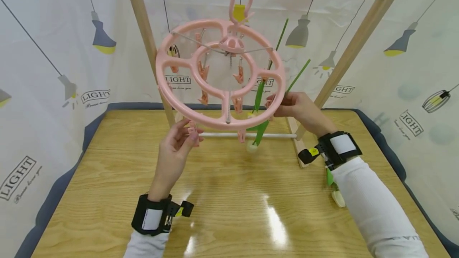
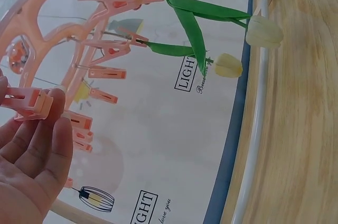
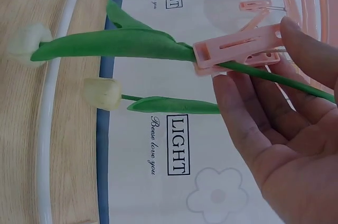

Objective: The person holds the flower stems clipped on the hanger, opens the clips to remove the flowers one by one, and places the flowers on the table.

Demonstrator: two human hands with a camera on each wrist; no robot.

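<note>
Right sleeve (image 1: 373,206), below the hanger (image 1: 224,106). At the hanger's right rim, the right hand (image 1: 299,108) pinches a clip (image 3: 237,47) against a tulip (image 3: 116,43); at its lower left, the left hand (image 1: 173,142) pinches another clip (image 2: 34,102). Advisable: seat the tulip centrally, then release gently.

Clip hanger (image 1: 231,45): hung from the rack (image 1: 353,51). Two tulips (image 2: 228,65): were clipped to its right side. Third tulip (image 1: 338,199): lay on the table (image 1: 107,178), right of the rack.
</note>
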